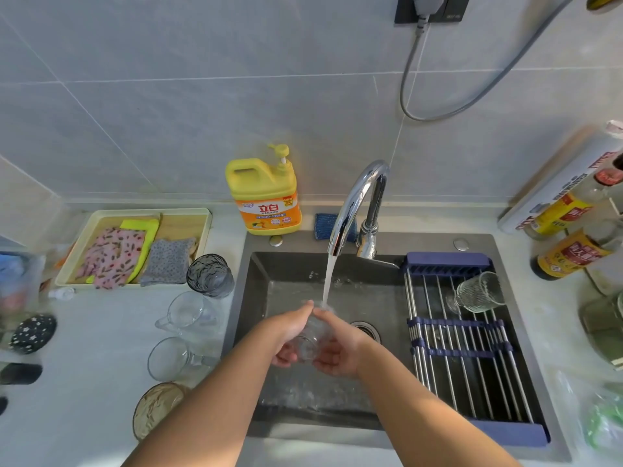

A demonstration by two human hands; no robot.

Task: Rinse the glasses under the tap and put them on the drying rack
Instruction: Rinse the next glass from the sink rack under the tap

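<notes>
Your left hand (290, 337) and right hand (338, 353) wrap together round a clear glass (307, 343) under the running tap (357, 197). Leftward on the counter (101, 348), four more glasses (175, 357) wait, probably unrinsed. Farther off, one ribbed glass (480, 293) lies on the drying rack (462, 352). One racked, one rinsing, four to go.
</notes>
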